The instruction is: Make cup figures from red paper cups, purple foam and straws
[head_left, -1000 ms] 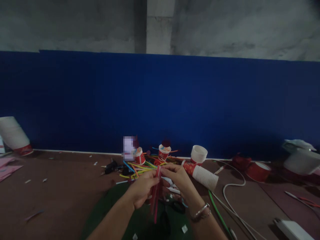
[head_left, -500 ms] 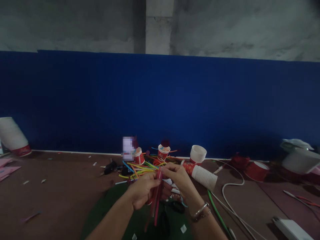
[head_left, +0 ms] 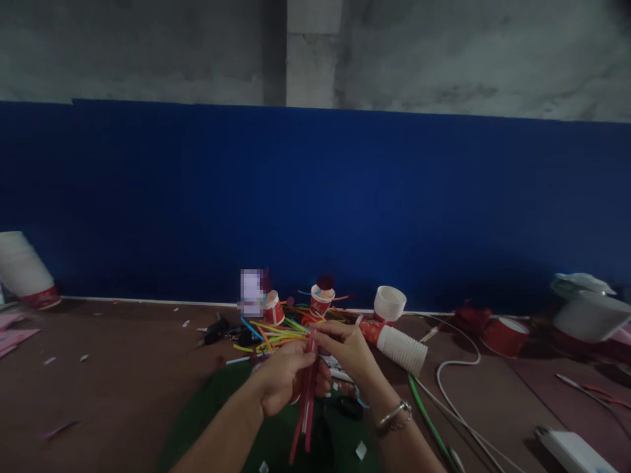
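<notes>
Over a dark green mat [head_left: 207,420], my left hand [head_left: 283,378] is closed around several thin pink and red strips [head_left: 308,420], whose loose ends hang down toward me. My right hand [head_left: 345,348], with a bracelet at the wrist, pinches the same strips by their upper end, close to my left thumb. Just beyond my hands lies a pile of yellow, orange, green and blue strips [head_left: 276,339]. Black scissor handles [head_left: 348,407] show on the mat below my right hand. What the strips are made of is unclear.
Two red paper cups stand behind the pile, a left one [head_left: 275,312] and a middle one [head_left: 321,303]. A stack of cups [head_left: 401,348] lies on its side at right. White cables [head_left: 458,407] and a white box [head_left: 579,450] are farther right. A blue panel [head_left: 315,197] closes off the back.
My right fingers have shifted slightly left at the top of the strips. The strips' lower ends hang a little lower. My left hand stays about where it was.
</notes>
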